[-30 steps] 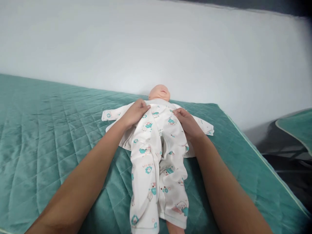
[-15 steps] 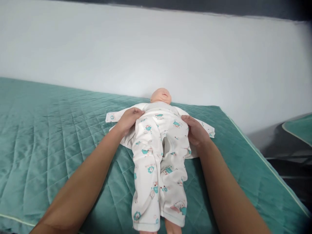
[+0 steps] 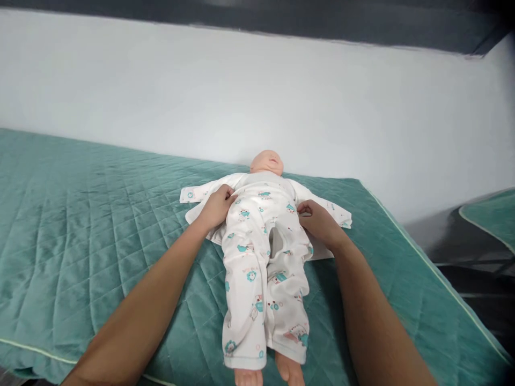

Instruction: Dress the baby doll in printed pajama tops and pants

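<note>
A baby doll [image 3: 266,162] lies on its back on a teal quilted mattress [image 3: 100,225], head toward the wall. White trousers [image 3: 261,268] with a teal animal print cover its legs and belly; bare feet [image 3: 267,375] stick out at the near end. An open white top [image 3: 322,214] is spread under it, sleeves out to both sides. My left hand [image 3: 217,206] pinches the trousers' waistband at the doll's left side. My right hand [image 3: 317,222] pinches the waistband at the other side.
A white wall [image 3: 257,102] rises right behind the doll's head. The mattress edge runs diagonally at the right, with a dark floor gap [image 3: 470,268] beyond it. A second teal mattress corner [image 3: 493,214] shows at the far right.
Both hands have slid down from the doll's chest to its waist sides, drawing the trousers toward me. The doll's feet now show below the trouser legs.
</note>
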Tool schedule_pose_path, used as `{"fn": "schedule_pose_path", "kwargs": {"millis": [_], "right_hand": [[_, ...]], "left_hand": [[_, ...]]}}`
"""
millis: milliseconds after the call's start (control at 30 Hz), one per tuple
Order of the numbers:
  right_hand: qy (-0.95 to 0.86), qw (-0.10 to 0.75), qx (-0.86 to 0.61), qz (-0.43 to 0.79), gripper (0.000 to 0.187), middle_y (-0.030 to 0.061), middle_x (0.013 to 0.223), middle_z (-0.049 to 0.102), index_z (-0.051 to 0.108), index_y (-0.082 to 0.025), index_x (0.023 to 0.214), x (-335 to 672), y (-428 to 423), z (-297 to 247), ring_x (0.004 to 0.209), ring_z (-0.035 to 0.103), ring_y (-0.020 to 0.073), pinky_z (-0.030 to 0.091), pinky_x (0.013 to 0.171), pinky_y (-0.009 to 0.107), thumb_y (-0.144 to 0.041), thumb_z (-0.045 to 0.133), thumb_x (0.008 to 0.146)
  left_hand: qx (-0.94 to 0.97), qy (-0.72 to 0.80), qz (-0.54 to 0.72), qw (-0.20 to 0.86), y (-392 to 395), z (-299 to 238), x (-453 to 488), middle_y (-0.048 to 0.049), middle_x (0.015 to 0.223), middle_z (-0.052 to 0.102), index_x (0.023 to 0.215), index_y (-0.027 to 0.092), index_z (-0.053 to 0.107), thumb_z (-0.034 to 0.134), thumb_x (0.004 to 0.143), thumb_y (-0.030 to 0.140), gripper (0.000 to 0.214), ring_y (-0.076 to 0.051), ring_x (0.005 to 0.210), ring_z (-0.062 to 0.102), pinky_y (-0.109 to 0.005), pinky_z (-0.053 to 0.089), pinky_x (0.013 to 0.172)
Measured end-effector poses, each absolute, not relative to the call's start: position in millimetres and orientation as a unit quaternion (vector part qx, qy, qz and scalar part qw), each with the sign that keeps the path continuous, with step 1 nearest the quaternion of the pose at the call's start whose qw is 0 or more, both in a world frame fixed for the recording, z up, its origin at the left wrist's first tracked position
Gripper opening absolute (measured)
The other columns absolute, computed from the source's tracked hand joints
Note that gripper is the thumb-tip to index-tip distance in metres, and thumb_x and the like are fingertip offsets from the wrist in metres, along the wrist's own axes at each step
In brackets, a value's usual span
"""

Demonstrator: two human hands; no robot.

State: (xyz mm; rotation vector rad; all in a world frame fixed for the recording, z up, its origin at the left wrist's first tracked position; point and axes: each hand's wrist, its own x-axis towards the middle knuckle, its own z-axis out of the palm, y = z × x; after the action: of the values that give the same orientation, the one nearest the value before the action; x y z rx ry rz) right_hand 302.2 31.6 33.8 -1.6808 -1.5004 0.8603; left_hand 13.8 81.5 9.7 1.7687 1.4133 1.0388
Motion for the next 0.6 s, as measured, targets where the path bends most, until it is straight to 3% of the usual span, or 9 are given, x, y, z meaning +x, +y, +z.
{"fn": "schedule_pose_path", "kwargs": {"millis": [100, 267, 467, 600], "right_hand": [[-0.573, 0.342, -0.682, 0.3, 0.021, 0.0006, 0.083, 0.064, 0.058, -0.023, 0.084, 297.7, 35.5, 31.9, 0.069, 0.057, 0.0157, 0.045, 0.059, 0.027, -0.017, 0.067, 0.066], [-0.566, 0.34, -0.636, 0.399, 0.014, -0.0012, 0.074, 0.063, 0.06, -0.023, 0.081, 301.1, 30.8, 32.8, 0.069, 0.057, 0.0164, 0.043, 0.061, 0.028, -0.028, 0.07, 0.073], [-0.499, 0.407, -0.55, 0.531, 0.026, -0.0014, 0.073, 0.063, 0.065, -0.022, 0.079, 308.1, 27.2, 30.1, 0.068, 0.055, 0.0141, 0.045, 0.065, 0.027, -0.047, 0.073, 0.078], [-0.508, 0.406, -0.525, 0.549, 0.023, -0.0009, 0.081, 0.069, 0.066, -0.023, 0.086, 310.7, 26.6, 29.3, 0.076, 0.061, 0.0156, 0.048, 0.071, 0.028, -0.037, 0.08, 0.073]], "left_hand": [[0.687, 0.544, 0.369, 0.311, 82.8, 9.6, 16.0, -0.0024, 0.082, 0.065, 0.088, 0.02, 0.056, 0.05, 0.088, 0.028, 0.009, -0.019, 0.078, 0.056, -0.031, 0.04, 0.072], [0.703, 0.517, 0.323, 0.366, 80.3, 18.4, 10.6, -0.0073, 0.099, 0.072, 0.093, 0.018, 0.062, 0.055, 0.081, 0.021, 0.014, -0.022, 0.089, 0.063, -0.032, 0.045, 0.081], [0.645, 0.484, 0.329, 0.49, 74.9, 26.1, 6.8, -0.0055, 0.091, 0.073, 0.091, 0.017, 0.064, 0.051, 0.078, 0.02, 0.019, -0.02, 0.081, 0.065, -0.029, 0.047, 0.072], [0.629, 0.472, 0.335, 0.519, 74.0, 25.7, 5.0, -0.0049, 0.09, 0.073, 0.093, 0.016, 0.067, 0.052, 0.074, 0.018, 0.024, -0.02, 0.083, 0.066, -0.029, 0.048, 0.074]]}}
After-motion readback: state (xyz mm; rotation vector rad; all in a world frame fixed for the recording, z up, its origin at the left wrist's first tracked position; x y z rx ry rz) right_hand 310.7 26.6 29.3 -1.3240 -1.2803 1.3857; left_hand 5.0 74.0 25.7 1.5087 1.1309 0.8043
